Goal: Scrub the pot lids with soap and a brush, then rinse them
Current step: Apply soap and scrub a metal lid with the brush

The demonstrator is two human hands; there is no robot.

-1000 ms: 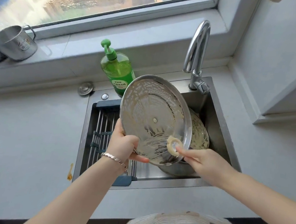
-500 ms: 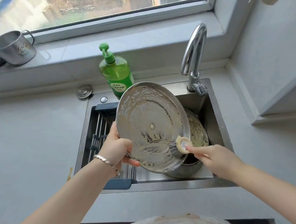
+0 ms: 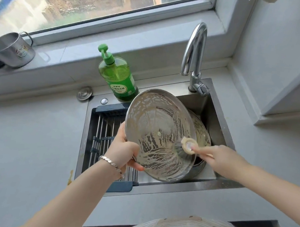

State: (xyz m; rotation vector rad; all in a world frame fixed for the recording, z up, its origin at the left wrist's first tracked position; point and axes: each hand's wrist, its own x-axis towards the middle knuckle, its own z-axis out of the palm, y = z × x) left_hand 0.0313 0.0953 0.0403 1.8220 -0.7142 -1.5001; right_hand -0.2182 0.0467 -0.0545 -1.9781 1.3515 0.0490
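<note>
A large steel pot lid [image 3: 159, 132], its inner face streaked with soap foam, is tilted up over the sink [image 3: 217, 120]. My left hand [image 3: 123, 150] grips its lower left rim. My right hand [image 3: 220, 160] holds a dish brush [image 3: 186, 145] by its handle, with the dark bristles pressed against the lid's lower right inner face. A second soapy lid [image 3: 201, 133] leans behind the first one, mostly hidden. A steel pot [image 3: 198, 169] sits under them in the basin.
A green soap pump bottle [image 3: 118, 77] stands at the sink's back left corner. The chrome tap [image 3: 194, 55] arches over the back right. A drying rack [image 3: 102, 138] fills the sink's left side. Steel mugs [image 3: 11, 50] sit on the window sill.
The brush has moved from the lid's lower middle to its lower right, stroking across the inner face. The lid has shifted slightly rightward in my left hand's grip.
</note>
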